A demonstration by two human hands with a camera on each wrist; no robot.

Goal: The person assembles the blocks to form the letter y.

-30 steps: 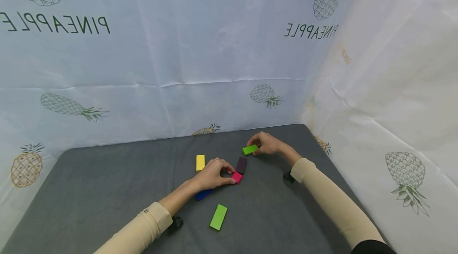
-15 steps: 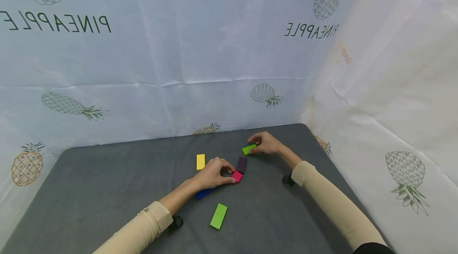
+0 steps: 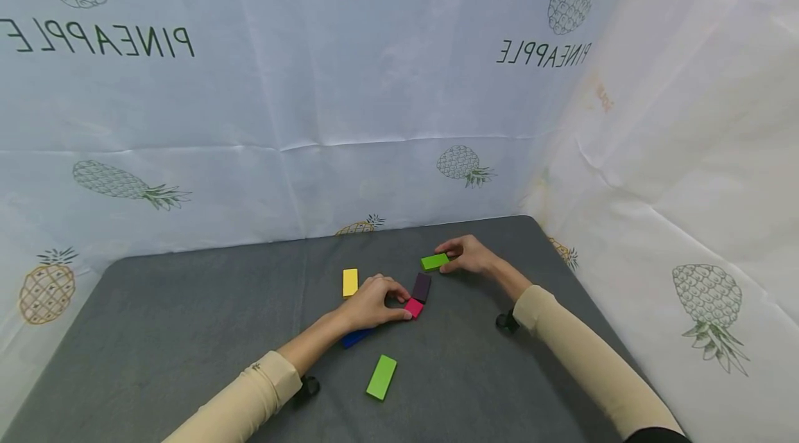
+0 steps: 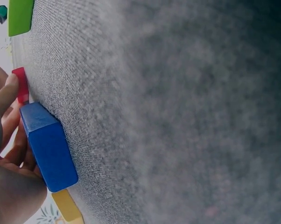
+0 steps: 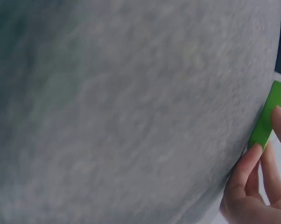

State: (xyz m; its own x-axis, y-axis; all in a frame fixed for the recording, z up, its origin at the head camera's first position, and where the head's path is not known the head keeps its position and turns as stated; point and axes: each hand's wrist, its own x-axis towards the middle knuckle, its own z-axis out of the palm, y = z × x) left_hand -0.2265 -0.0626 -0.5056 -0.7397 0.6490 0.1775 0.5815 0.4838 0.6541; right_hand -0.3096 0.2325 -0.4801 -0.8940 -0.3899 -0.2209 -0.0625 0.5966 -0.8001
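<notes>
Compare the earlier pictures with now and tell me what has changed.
The right hand has shifted slightly right and toward the person. The far green block at its fingertips has turned slightly since half a second ago, lying more crosswise. No grasp or release shows. The left hand stays at the red block; the yellow block, dark block, blue block and near green block stayed put.

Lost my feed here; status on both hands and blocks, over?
Left hand pinches red block. Right hand grips far green block. Dark block between those two.
</notes>
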